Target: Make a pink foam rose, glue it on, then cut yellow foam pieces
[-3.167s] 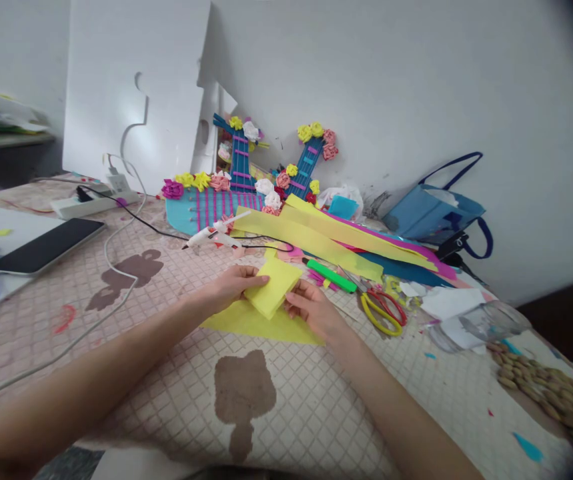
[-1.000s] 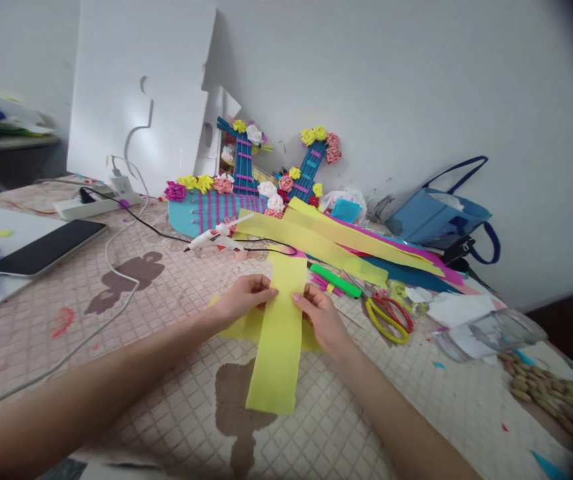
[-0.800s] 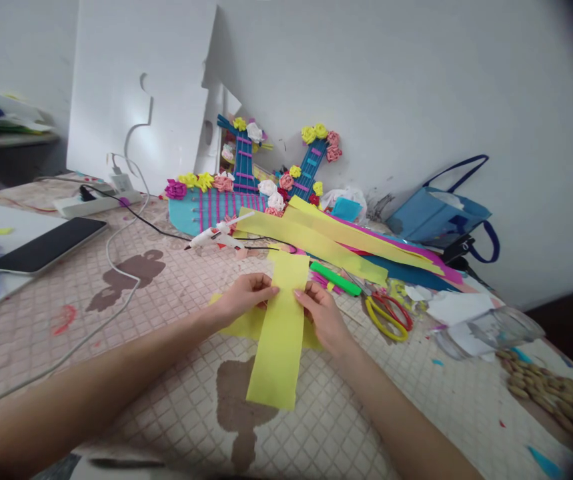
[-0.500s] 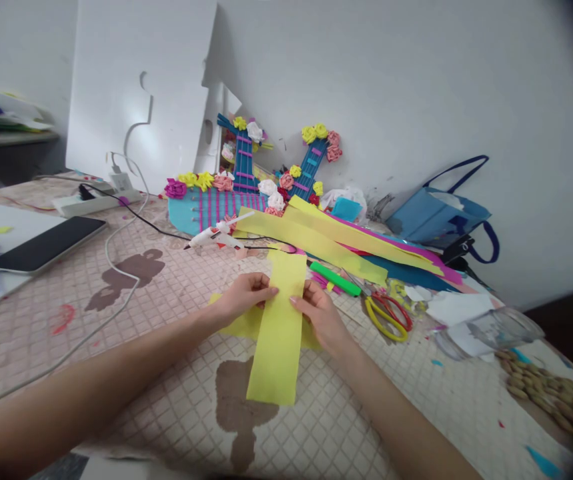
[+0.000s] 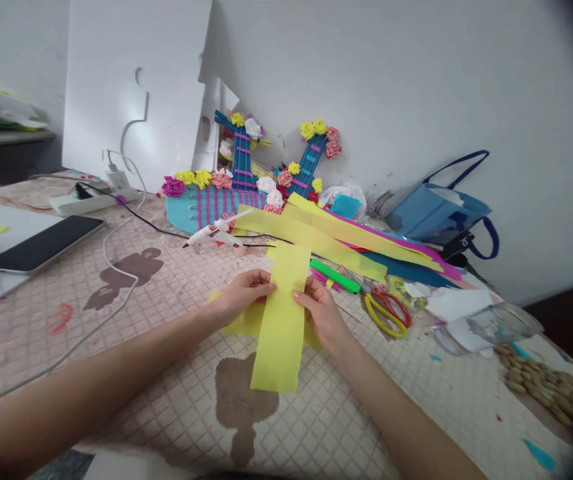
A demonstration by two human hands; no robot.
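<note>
"So, head cam, the only view: how far had things got?"

"Early on w/ the pc in hand, I'd say. Ctr of frame, the yellow strip (image 5: 283,320) was spread lengthwise, its near end over a brown patch (image 5: 246,393) of the table cover (image 5: 166,407)."

"And the hands?"

"L hand (image 5: 246,295) pinched the strip's left edge, thumb on top; R hand (image 5: 323,313) pinched the right edge, same way. Another yellow pc (image 5: 241,323) was under it, partly hidden."

"Anything done?"

"Yep, upper ctr: the blue boards (image 5: 181,212) had flowers (image 5: 222,178) along their edges. Looked well along, tho I couldn't say complete."

"What was left?"

"Prob. everything on that strip: it was loose, unshaped, joined to nothing. Creases, couldn't tell. Spare stock too: yellow paper lengths (image 5: 311,239) lay just right of ctr, apparently unused. Glue gun (image 5: 211,235) rested left of the strip's far end, scissors (image 5: 389,313) sat mid-right; neither hand was on them."
</note>
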